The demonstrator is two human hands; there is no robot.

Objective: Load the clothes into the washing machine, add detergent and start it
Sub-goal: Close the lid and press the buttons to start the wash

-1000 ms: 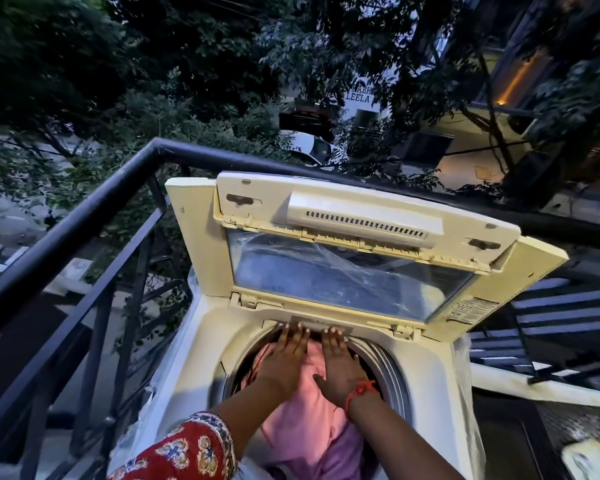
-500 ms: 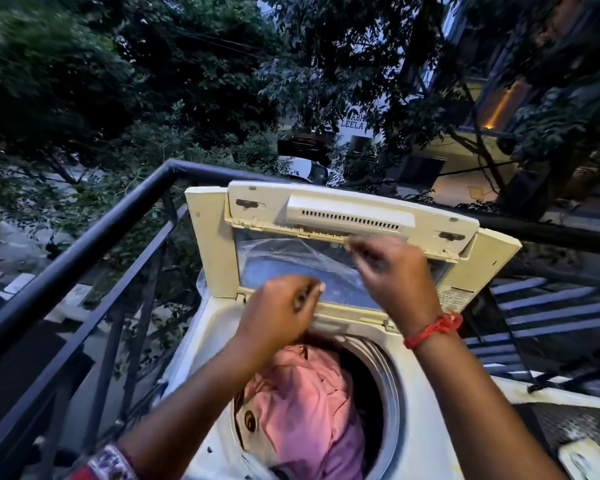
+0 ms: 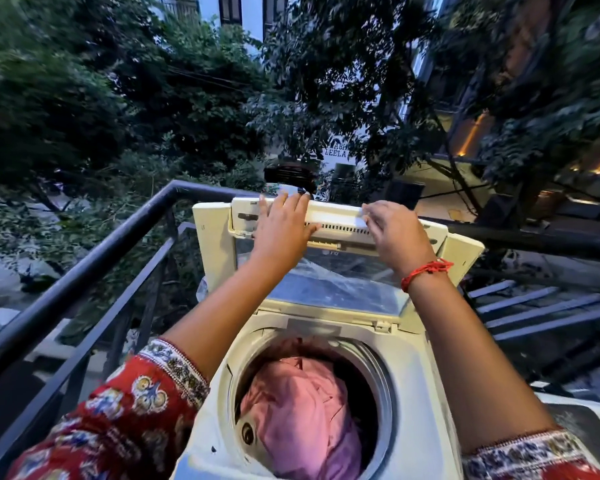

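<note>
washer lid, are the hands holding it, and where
Raised cream plastic lid, at its top edge: right hand grips the handle strip, left hand rests flat.

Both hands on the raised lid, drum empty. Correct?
No. The drum is not empty: the head view shows pink clothes in it. The left hand and right hand are on the raised lid.

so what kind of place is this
Probably an outdoor home balcony used for laundry: a top-loading washing machine stands beside a black metal railing, with trees and other buildings beyond.
</note>
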